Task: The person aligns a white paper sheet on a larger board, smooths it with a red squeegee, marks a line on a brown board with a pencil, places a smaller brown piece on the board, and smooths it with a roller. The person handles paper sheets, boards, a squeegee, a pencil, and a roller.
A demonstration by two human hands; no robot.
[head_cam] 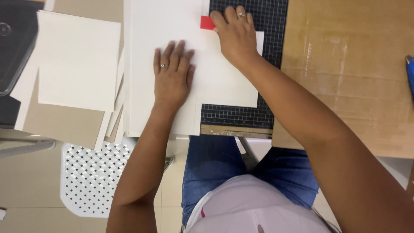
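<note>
On the worktop (345, 86), near its front edge, a large cream sheet (164, 26) lies partly over a black cutting mat (267, 26) with a pale grid. A small red tab (207, 23) sits at the sheet's far right edge, where the mat begins. The left hand (172, 73) lies flat on the sheet, palm down, fingers (172, 49) straight and close together, a ring on one; it grips nothing. The right hand (235, 34) rests across a smaller cream sheet (228, 82) and the mat, fingers (228, 14) slightly spread and bent, also with a ring; its fingertips touch the red tab, and whether they pinch it I cannot tell. Toward the left edge a stack of cream cards (77, 56) rests on brown board (64, 123), beside a dark tray (15, 39) at the corner. A white lattice stool (90, 177) stands below.
</note>
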